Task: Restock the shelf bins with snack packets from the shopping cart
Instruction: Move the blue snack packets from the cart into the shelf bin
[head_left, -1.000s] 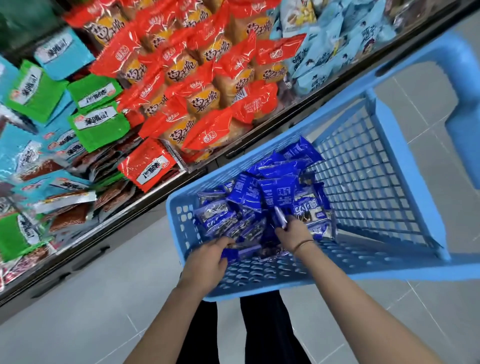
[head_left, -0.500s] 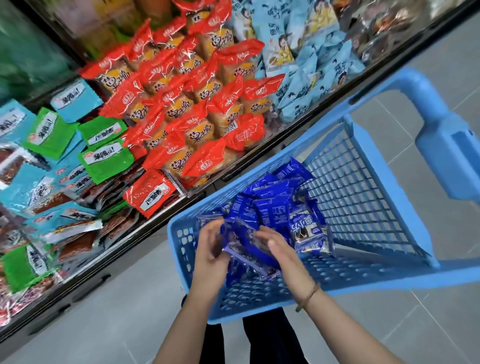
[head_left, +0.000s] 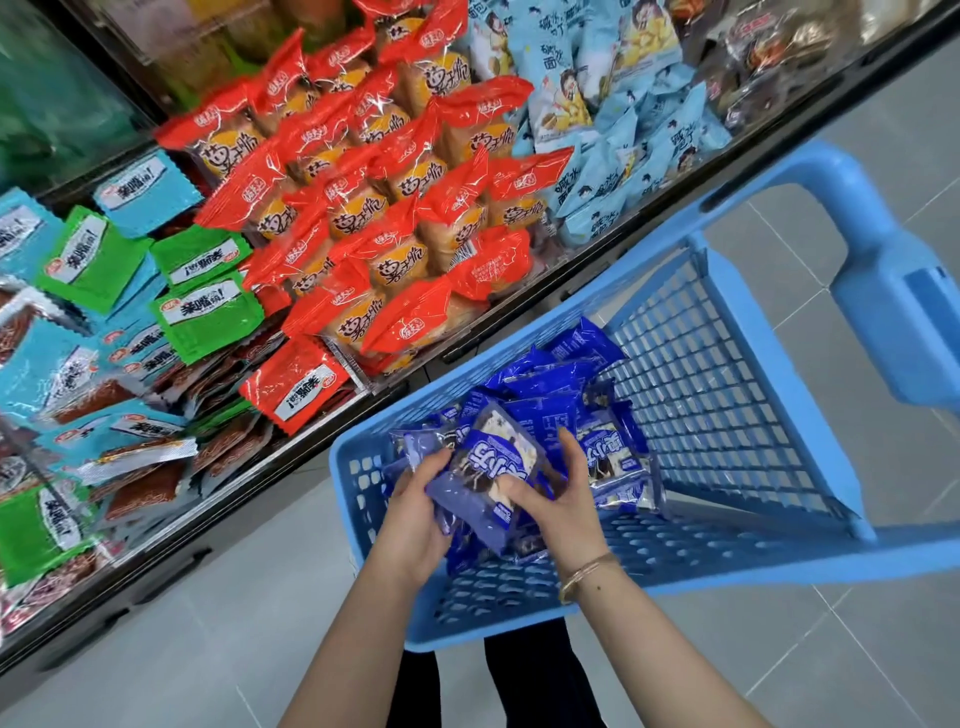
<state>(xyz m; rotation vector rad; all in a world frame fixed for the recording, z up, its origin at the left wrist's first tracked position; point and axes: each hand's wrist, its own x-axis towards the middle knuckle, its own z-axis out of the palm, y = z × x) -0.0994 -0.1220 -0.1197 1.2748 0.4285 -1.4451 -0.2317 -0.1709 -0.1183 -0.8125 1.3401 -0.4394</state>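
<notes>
Several blue snack packets (head_left: 485, 480) were clamped between the left hand (head_left: 415, 514) and right hand (head_left: 566, 506), fingers curled. They were judged light, slippery and crushable, best cupped from both sides.

Glossy plastic packets (head_left: 493, 467), plastic cart (head_left: 727, 561)

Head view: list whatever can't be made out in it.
- Count of held packets: overlapped, covered by left hand and right hand.
- Shopping cart floor: partly hidden beneath loose blue packets.
- Shelf bins: cut off at left and top edges.
- Dark packets, top right: print blurred.
</notes>
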